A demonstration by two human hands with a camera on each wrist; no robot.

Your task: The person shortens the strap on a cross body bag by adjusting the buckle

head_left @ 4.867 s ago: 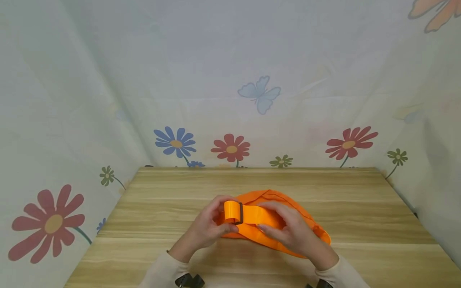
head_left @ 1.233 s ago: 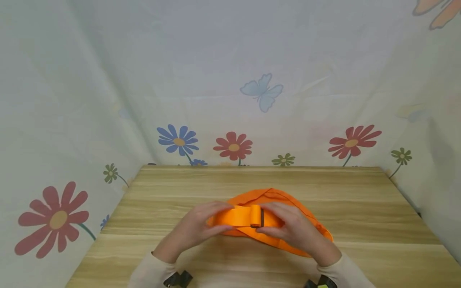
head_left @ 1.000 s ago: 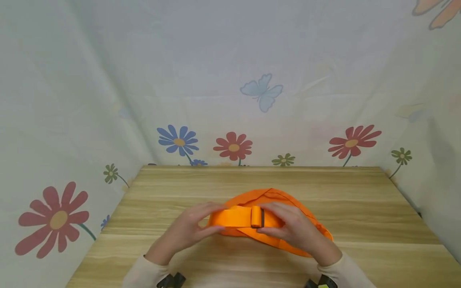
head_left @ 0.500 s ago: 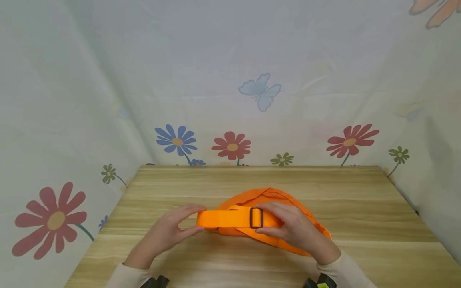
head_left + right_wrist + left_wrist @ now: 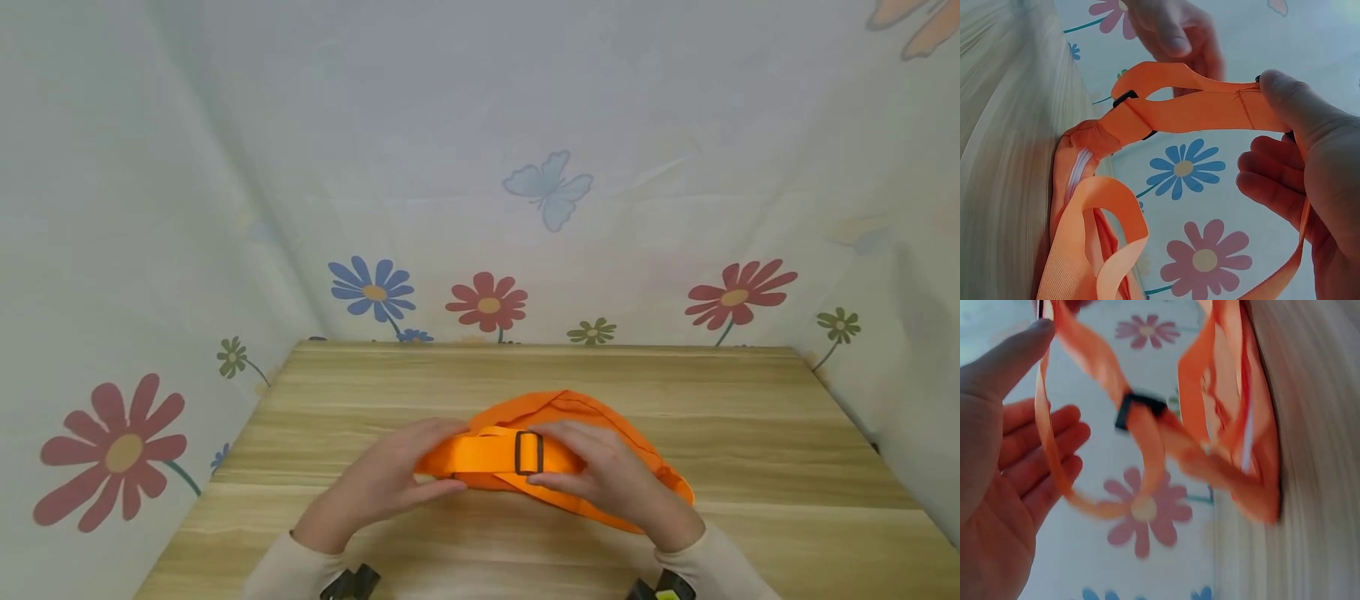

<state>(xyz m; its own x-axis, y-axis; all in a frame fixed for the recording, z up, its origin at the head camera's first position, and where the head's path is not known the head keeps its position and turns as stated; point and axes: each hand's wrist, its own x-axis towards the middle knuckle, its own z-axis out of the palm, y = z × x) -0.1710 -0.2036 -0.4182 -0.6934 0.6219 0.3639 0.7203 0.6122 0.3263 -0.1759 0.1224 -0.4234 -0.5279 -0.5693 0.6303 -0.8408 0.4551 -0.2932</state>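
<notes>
An orange fabric bag [image 5: 570,408] with a white zipper [image 5: 1079,169] lies on the wooden table. Its orange webbing strap [image 5: 483,454] is raised in front of it. My right hand [image 5: 618,475] pinches the strap at a black slider buckle [image 5: 528,452], thumb on the near side and fingers behind. At the strap's left loop is my left hand [image 5: 386,479], thumb below and fingers above; in the left wrist view its fingers [image 5: 1041,450] are spread and relaxed beside the loop. A second black slider [image 5: 1140,411] sits on the strap closer to the bag.
The wooden table [image 5: 337,392] reaches back to a pale curtain [image 5: 420,125] printed with flowers and a butterfly, which also rises at both sides. Another loop of orange strap [image 5: 1119,206] stands up from the bag in the right wrist view.
The slider went from the left hand's side to the right hand's grip. My left hand drew the strap loop out leftward, then came back right and loosened; the bag stayed put.
</notes>
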